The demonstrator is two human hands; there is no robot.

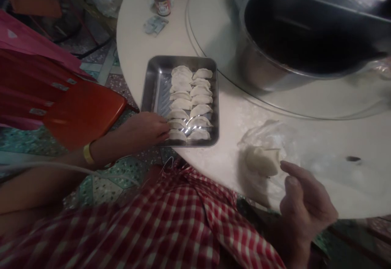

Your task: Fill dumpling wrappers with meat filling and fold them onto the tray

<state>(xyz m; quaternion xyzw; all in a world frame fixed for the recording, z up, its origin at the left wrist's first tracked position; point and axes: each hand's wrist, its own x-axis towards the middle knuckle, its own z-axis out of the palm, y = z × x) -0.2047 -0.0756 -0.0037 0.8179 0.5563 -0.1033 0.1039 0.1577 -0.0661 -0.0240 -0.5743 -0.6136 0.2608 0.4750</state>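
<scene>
A steel tray lies on the round white table and holds two rows of several folded white dumplings. My left hand reaches over the tray's near left corner, its fingertips pinched on the nearest dumpling in the left row. My right hand hovers at the table's near edge, fingers loosely curled with nothing in them. Just left of it a stack of round dough wrappers sits on a clear plastic bag.
A big steel pot stands on a glass turntable at the back right. A small jar and a folded packet lie at the far edge. An orange chair stands left of the table, over a tiled floor.
</scene>
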